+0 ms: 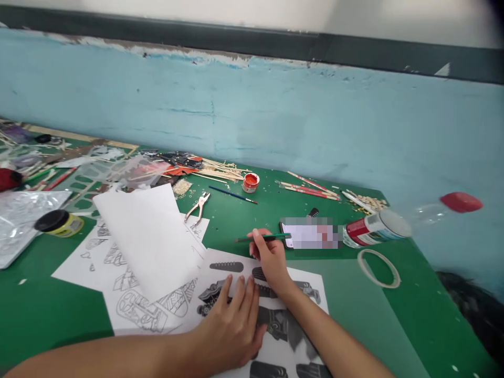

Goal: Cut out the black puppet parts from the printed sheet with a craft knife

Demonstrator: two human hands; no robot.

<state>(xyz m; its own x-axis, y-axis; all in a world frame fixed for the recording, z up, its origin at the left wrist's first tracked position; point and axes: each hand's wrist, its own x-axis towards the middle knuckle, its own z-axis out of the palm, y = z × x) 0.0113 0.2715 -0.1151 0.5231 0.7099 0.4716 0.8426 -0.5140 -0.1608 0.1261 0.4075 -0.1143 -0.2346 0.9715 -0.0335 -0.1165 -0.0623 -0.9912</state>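
My left hand (234, 323) lies flat with its fingers stretched out on a sheet of paper (318, 286) printed with dark grey and black shapes. Just beyond it, my right hand (272, 265) pinches a slim green pencil (277, 237) above the sheet's far edge. The pencil is held nearly level, its dark tip pointing left. Parts of the printed shapes are hidden under both hands and forearms. To the left, sheets with black line drawings (145, 312) lie partly covered by a blank white sheet (149, 236).
A phone (311, 234), a tilted jar (374, 229) and a tape ring (379, 269) lie right. Farther back are pliers (200, 206), a paintbrush (232, 195), an open red paint pot (251, 182) and wooden sticks (222, 169). A black-lidded jar (59, 223) stands left. A blue wall (252, 115) rises behind.
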